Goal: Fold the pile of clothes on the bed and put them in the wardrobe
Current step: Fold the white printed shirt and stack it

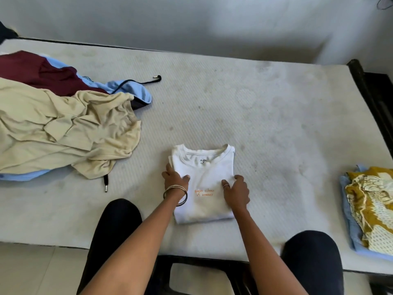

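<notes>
White T-shirt [204, 184] folded into rectangle, flat on mattress [276, 124], collar away from person. Left hand [174, 177] grips shirt's left edge, thumb on top, fingers tucked under layers. Right hand [236, 191] on shirt's right half, fingers curled, pinching fabric. Left of shirt: unfolded pile [63, 116], beige over maroon and light blue. Right of shirt, well apart: folded stack [370, 211], mustard print on top.

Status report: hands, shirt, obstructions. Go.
Left hand and right hand gripping folded white T-shirt on bed. Unfolded pile left. Nothing blocking.
</notes>
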Demonstrator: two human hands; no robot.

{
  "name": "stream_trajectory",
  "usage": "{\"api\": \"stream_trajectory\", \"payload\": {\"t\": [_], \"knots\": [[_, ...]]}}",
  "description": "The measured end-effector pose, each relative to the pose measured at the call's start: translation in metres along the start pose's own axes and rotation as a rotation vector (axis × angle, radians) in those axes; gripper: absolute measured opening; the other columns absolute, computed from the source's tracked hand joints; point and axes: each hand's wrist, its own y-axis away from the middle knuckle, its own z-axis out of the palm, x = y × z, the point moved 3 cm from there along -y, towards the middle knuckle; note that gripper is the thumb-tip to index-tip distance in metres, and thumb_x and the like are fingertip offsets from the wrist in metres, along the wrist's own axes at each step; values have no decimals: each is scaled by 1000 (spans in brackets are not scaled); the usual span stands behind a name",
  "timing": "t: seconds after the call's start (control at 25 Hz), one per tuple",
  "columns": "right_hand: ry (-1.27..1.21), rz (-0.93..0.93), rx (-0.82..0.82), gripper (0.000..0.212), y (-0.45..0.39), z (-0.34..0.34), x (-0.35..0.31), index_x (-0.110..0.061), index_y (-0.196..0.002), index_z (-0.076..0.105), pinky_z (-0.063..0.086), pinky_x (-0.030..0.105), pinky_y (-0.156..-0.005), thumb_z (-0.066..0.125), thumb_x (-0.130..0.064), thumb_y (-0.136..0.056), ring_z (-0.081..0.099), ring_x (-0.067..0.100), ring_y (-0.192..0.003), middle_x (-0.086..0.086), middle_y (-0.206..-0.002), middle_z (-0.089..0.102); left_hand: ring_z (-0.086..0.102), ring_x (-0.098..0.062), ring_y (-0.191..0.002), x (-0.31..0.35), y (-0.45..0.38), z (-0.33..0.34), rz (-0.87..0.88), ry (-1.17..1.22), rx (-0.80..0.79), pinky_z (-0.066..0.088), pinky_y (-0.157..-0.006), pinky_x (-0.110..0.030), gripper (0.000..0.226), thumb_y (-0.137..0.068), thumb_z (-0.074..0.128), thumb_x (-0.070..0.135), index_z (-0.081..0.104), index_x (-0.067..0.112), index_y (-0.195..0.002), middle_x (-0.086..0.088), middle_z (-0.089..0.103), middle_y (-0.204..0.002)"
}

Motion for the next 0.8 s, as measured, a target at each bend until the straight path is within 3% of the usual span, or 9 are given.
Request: {"api": "stream_trajectory", "payload": {"t": [0.08, 0.16, 0.24, 0.32, 0.4, 0.48, 0.56, 0.64, 0.8], "knots": [[-49, 24, -53, 49, -9, 3, 6, -9, -129, 49, 40, 52, -99, 60, -41, -93, 48, 34, -123, 12, -127, 53, 47, -45, -115, -3, 9, 2, -31, -85, 142, 41, -92, -45, 62, -87, 67, 26, 38, 5, -138, -22, 37, -131], [-195, -24, -3, 44, -17, 1, 3, -10, -123, 53, 44, 50, -97, 64, -38, -91, 54, 31, -117, 9, -120, 59, 46, -41, -114, -4, 10, -4, -24, -175, 239, 43, -87, -45, 42, -89, 63, 28, 53, 5, -124, -20, 44, -126], [-352, -71, 19, 42, -26, -5, -8, -10, -125, 55, 46, 45, -98, 66, -31, -91, 58, 25, -113, 2, -117, 62, 51, -39, -109, 0, 3, -10, 60, -202, 223, 43, -83, -42, 30, -92, 58, 27, 62, 4, -110, -20, 56, -115], [-403, -148, -4, 40, -37, -12, -24, -12, -129, 55, 46, 39, -98, 66, -19, -91, 58, 19, -107, -3, -114, 59, 56, -41, -98, 2, -5, -14, 67, -39, 187, 41, -74, -38, 25, -89, 56, 27, 62, 4, -82, -22, 64, -98], [-390, -269, 13, 38, -47, -16, -36, -14, -125, 60, 48, 35, -91, 62, -2, -89, 58, 17, -99, -4, -113, 62, 57, -44, -91, -7, -11, -19, -50, 187, 165, 38, -68, -37, 31, -77, 47, 34, 48, 8, -62, -27, 64, -90], [-375, -316, 28, 36, -50, -16, -40, -15, -121, 63, 46, 29, -83, 57, 1, -90, 58, 15, -93, -2, -110, 65, 57, -43, -95, -22, -9, -17, -126, 255, 128, 41, -74, -39, 34, -81, 44, 35, 52, 4, -69, -27, 64, -97], [-368, -196, 57, 26, -44, -12, -29, -11, -122, 60, 40, 26, -82, 56, -12, -96, 57, 16, -94, 4, -110, 67, 57, -41, -100, -28, -4, -12, -109, 226, 92, 42, -79, -37, 35, -97, 43, 32, 57, 0, -92, -25, 64, -104], [-364, -57, 68, 31, -31, -5, -12, -5, -119, 58, 41, 29, -83, 54, -29, -99, 60, 24, -100, 11, -109, 67, 57, -41, -102, -25, 3, -7, -92, 232, 130, 46, -81, -37, 37, -98, 45, 36, 51, 1, -109, -24, 63, -109], [-160, -111, 31, 39, 6, 2, 16, -5, -122, 53, 44, 38, -82, 52, -36, -99, 59, 34, -107, 16, -112, 64, 55, -42, -112, -26, 35, 5, -176, 84, 169, 43, -86, -44, 49, -96, 47, 43, 40, 4, -125, -22, 56, -125]]}}
